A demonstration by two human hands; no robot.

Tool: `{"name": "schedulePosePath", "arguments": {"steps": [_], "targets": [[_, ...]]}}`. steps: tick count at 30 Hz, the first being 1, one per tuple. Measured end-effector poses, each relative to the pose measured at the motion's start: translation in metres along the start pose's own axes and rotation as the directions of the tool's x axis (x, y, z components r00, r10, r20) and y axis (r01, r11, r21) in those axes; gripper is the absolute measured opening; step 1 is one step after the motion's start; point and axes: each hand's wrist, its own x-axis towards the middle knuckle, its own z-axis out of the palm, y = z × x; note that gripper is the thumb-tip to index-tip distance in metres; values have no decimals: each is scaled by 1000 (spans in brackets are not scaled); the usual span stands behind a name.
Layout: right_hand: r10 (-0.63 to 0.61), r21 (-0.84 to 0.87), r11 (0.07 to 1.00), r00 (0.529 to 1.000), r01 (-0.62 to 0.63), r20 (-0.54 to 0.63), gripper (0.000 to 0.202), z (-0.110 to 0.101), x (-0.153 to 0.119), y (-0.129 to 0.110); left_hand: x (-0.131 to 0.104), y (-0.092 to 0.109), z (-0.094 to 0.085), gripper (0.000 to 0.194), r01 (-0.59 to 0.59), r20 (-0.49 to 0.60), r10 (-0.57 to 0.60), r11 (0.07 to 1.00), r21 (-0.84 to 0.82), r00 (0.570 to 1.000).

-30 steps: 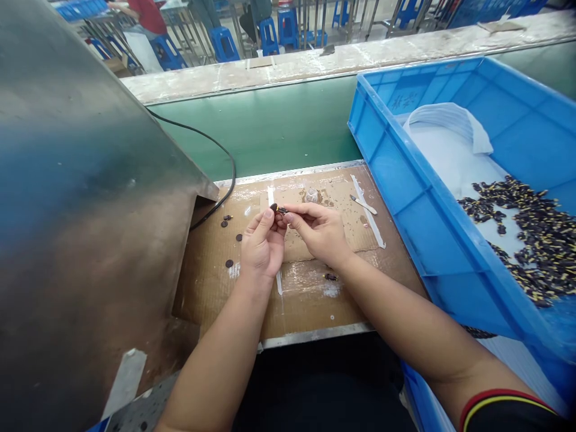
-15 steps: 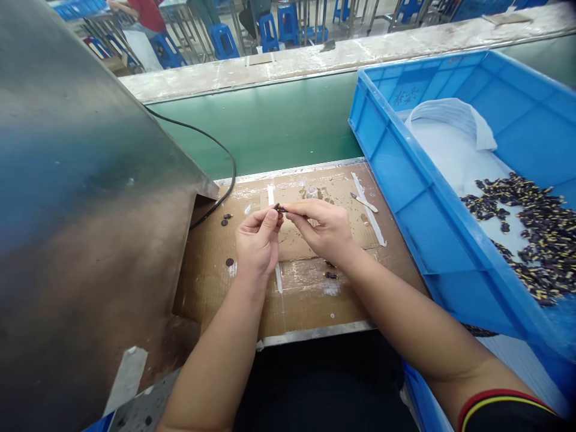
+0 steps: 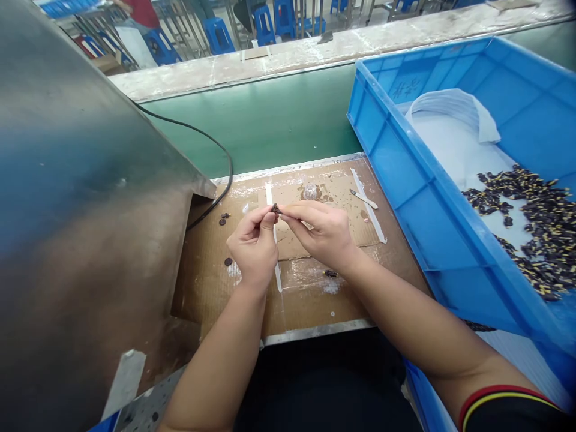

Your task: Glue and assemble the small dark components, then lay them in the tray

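Observation:
Between my fingertips, over the cardboard-covered bench (image 3: 216, 294), is a small dark part (image 3: 275, 209). My left hand (image 3: 255, 243) pinches it from the left with thumb and forefinger. From the right, the fingers of my right hand (image 3: 321, 231) are pinched together on the same part. Small dark discs (image 3: 228, 261) lie left of my hands. Another dark part with yellow bits (image 3: 330, 273) rests below my right hand. Behind the hands stands a small clear cup (image 3: 310, 191), and a white-handled blade tool (image 3: 364, 198) lies to its right.
A large blue crate (image 3: 405, 174) at the right holds many black-and-yellow parts (image 3: 540, 222) on white sheeting. A metal housing (image 3: 90, 198) fills the left side, with a black cable (image 3: 211, 135) beside it. Across the green belt (image 3: 288, 114), a person in red (image 3: 143, 13) is partly visible.
My left hand has turned slightly and shifted a little left. The dark part has changed its angle between my fingertips. The clear cup shows more fully.

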Motion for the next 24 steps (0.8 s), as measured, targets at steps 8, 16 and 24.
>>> {"name": "schedulePosePath", "arguments": {"steps": [8, 16, 24], "targets": [[56, 28, 998, 998, -56, 0, 22, 2, -2, 3, -2, 4, 2, 11, -57, 11, 56, 998, 25, 998], [234, 169, 960, 971, -222, -53, 17, -1, 3, 0, 2, 4, 3, 20, 66, 109, -59, 996, -64, 992], [395, 449, 810, 917, -377, 58, 27, 1, 10, 19, 4, -4, 5, 22, -69, 163, 67, 998, 8, 984]]}}
